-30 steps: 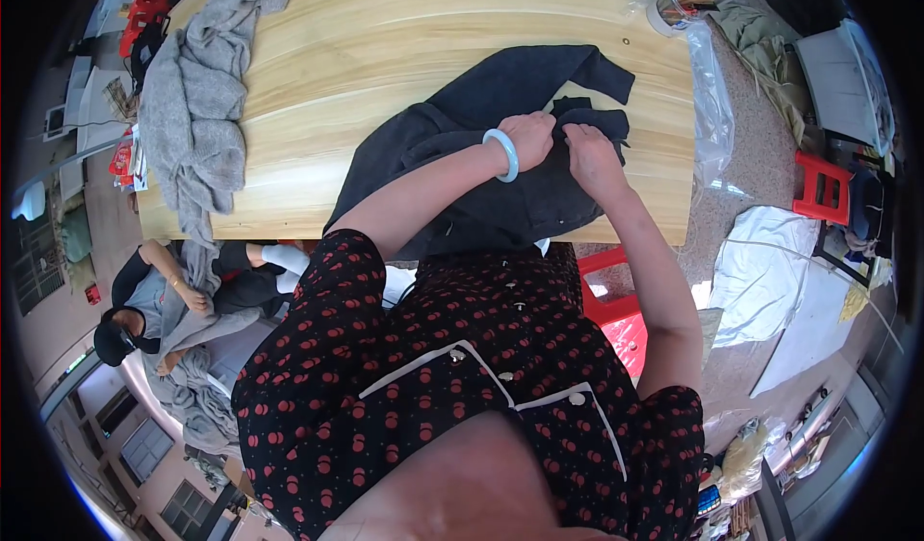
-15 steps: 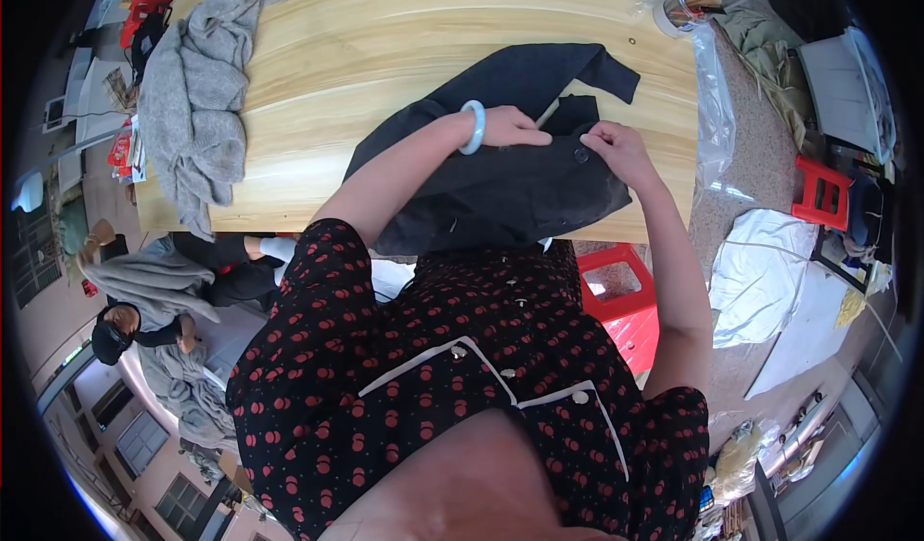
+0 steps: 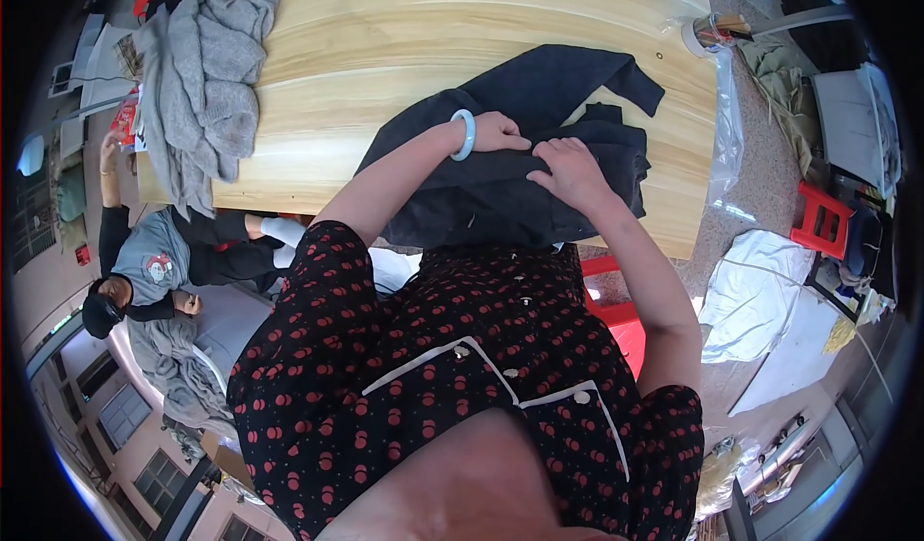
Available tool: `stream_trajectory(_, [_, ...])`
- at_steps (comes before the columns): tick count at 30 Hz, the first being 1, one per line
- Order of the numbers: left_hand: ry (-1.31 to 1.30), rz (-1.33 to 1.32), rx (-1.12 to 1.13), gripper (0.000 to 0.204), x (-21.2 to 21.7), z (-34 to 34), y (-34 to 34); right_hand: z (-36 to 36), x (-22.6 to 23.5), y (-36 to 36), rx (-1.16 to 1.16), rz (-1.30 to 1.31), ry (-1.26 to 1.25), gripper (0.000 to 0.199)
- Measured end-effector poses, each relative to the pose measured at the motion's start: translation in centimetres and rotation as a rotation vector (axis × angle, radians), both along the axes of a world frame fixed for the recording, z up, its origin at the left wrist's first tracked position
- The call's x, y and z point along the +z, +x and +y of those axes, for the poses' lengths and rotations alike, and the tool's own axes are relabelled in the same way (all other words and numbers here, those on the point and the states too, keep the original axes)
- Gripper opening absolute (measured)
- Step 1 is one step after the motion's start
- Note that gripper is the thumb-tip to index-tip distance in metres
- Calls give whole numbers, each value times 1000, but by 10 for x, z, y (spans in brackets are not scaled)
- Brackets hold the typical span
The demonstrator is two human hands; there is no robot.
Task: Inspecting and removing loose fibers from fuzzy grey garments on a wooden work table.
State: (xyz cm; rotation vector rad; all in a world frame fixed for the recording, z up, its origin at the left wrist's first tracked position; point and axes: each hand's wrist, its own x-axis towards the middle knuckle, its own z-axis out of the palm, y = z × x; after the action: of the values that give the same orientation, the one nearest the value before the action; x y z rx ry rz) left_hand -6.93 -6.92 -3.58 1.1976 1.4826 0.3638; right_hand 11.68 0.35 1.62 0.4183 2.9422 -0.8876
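Observation:
A black jacket [image 3: 433,199] lies bunched and partly folded at the near edge of the wooden table, one sleeve stretching toward the far right. My left hand [image 3: 500,132], with a pale blue bangle [image 3: 464,135] on its wrist, is closed on the cloth along a fold. Just right of it, my right hand [image 3: 573,170] rests over the same fold, fingers bent round the cloth and thumb set apart on the near side. The fingertips of both hands are partly hidden in the dark fabric.
A grey knit garment [image 3: 217,98] hangs over the left table edge [image 3: 318,190]. At the far right corner stands a cup of tools [image 3: 707,33]. Red stools [image 3: 823,218] and white cloth [image 3: 756,291] are on the right. Another person [image 3: 159,252] sits at left.
My right hand has moved left along the jacket, close to my left hand, and the button is now covered. At left, the other person has raised an arm; the grey cloth no longer covers their chest.

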Motion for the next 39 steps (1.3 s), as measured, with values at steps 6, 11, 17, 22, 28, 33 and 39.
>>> stream_trajectory(6, [156, 163, 11, 29, -8, -1, 11, -14, -11, -2, -28, -21, 70, 16])
stream_trajectory(11, [122, 116, 156, 24, -7, -1, 17, -19, -15, -3, -158, 101, 91, 9])
stream_trajectory(17, [-15, -91, 335, 25, -8, -1, 22, -19, -7, -8, -248, 194, -3, 12])
stream_trajectory(22, [-54, -219, 460, 28, -3, -2, 26, -18, -13, -7, -310, 200, 33, 13])
stream_trajectory(28, [118, 190, 59, 33, 20, 3, 26, -14, -14, -3, -218, 107, 174, 12])
stream_trajectory(33, [260, 318, -104, 38, 31, -12, 37, -13, -12, -2, -189, 45, 137, 13])
stream_trajectory(39, [375, 437, -12, 23, 19, -19, 52, -10, -14, 2, -146, 68, 128, 7])
